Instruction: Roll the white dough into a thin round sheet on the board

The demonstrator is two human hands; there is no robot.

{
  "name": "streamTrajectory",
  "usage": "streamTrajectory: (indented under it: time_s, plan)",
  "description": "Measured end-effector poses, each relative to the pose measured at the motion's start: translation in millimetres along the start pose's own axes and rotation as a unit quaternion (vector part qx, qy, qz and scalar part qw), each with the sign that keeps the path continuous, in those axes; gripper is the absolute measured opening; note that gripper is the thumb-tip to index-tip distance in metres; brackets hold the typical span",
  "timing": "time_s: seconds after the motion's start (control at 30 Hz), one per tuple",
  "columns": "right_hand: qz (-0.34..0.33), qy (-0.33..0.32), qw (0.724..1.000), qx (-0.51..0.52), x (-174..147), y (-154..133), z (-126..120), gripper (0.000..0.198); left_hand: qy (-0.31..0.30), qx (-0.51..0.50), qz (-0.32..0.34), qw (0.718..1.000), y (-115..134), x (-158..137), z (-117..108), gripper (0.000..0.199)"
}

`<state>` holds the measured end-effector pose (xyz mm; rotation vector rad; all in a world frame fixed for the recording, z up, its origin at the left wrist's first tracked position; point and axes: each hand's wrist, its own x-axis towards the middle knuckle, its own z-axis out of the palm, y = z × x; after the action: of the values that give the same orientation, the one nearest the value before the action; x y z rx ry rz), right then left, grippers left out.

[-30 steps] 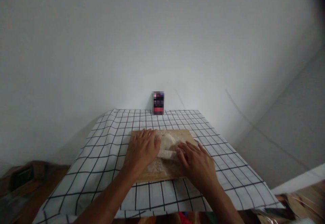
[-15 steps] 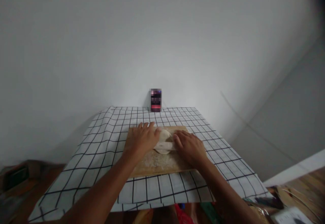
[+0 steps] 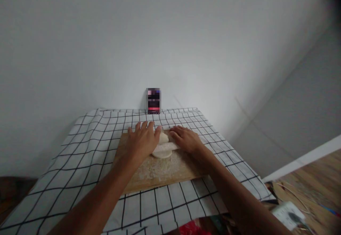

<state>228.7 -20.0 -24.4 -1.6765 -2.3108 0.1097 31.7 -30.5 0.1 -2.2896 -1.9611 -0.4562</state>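
A pale, floury rolling pin (image 3: pixel 167 146) lies across a flat round of dough (image 3: pixel 162 154) on a wooden board (image 3: pixel 160 180). Over the pin's left end rests my left hand (image 3: pixel 141 139), open, its fingers spread and pointing away from me. My right hand (image 3: pixel 186 139) lies on the right end, also open, with the fingers stretched forward and fairly close together. Both palms hide the ends of the pin. Dough shows in front of and behind the pin, between my hands. Loose flour is scattered on the near part of the board.
A white cloth with black grid lines (image 3: pixel 87 157) covers the table. At the back, a phone (image 3: pixel 153 101) leans against the white wall (image 3: pixel 170 43). Down at the right, a white power strip (image 3: pixel 286 213) and cables lie by the wooden floor (image 3: pixel 317 178).
The pin and both hands have moved away from me over the dough, with more dough now showing on the near side. The view has also shifted, so the table sits further left.
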Motion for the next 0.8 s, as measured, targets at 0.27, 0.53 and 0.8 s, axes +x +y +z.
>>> streamTrajectory:
  time_s: [0.27,0.53,0.8]
  plan:
    - [0.017,0.051,0.999,-0.011,-35,-16,-6,0.042,-0.014,-0.004,0.012,1.000,-4,-7,3,0.051]
    - [0.061,0.024,0.997,-0.031,-57,-37,-21,0.042,-0.051,-0.033,0.101,0.993,-21,-15,10,0.046]
    - [0.078,0.024,0.996,-0.040,-57,-42,-23,0.037,-0.068,-0.069,0.088,0.991,-22,-16,6,0.054]
